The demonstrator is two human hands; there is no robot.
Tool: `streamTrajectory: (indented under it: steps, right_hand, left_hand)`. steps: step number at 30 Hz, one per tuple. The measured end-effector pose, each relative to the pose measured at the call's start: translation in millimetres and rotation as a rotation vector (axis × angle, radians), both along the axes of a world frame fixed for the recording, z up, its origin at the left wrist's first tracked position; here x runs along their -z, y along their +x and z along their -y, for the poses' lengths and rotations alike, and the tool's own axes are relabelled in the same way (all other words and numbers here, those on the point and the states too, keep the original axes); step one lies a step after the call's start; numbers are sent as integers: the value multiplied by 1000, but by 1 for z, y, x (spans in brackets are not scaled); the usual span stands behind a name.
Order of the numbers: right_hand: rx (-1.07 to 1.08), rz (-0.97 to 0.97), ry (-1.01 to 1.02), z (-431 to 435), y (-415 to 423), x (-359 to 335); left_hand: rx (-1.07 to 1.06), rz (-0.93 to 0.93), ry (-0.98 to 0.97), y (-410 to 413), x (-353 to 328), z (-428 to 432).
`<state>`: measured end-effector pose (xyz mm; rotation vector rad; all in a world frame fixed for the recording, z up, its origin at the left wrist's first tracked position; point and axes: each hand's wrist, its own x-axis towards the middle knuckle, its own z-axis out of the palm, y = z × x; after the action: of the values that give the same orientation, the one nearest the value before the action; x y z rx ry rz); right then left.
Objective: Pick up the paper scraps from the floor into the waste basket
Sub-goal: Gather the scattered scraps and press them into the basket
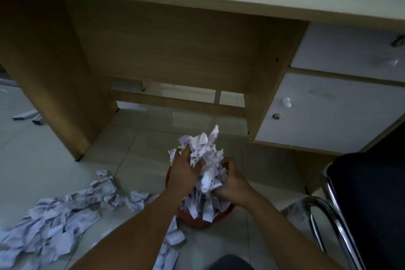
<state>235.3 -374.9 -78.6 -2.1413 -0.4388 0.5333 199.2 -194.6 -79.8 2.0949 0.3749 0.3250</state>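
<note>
red waste basket (198, 223) heaped with paper
left hand (183, 167) and right hand (233, 184) both clutch a paper wad (205, 151) above it; press down to compact, lest scraps spill onto the floor pile (54, 221).

Dim bluish light, soft blur, edges bowed

paper scraps (54, 221): crumpled white, strewn on floor (258, 237); waste basket (198, 223): red, upright, overflowing
</note>
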Motion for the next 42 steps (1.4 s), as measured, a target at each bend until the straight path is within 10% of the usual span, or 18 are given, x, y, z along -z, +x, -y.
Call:
streamTrajectory:
  steps: [14,21,32,42]
  right_hand:
    - [113,372,-35,0,-17,-16]
    - [-147,460,-228,-1,-20,-10]
    - [-151,386,-477,-13,-20,16]
    - [-185,430,-554,-6,-19,1]
  left_hand:
    - [331,-473,665,-12,39,11]
    - [557,-700,633,-4,6,0]
    - [555,-143,662,-16,-34,-43]
    - [672,-406,811,-14,-2,-37]
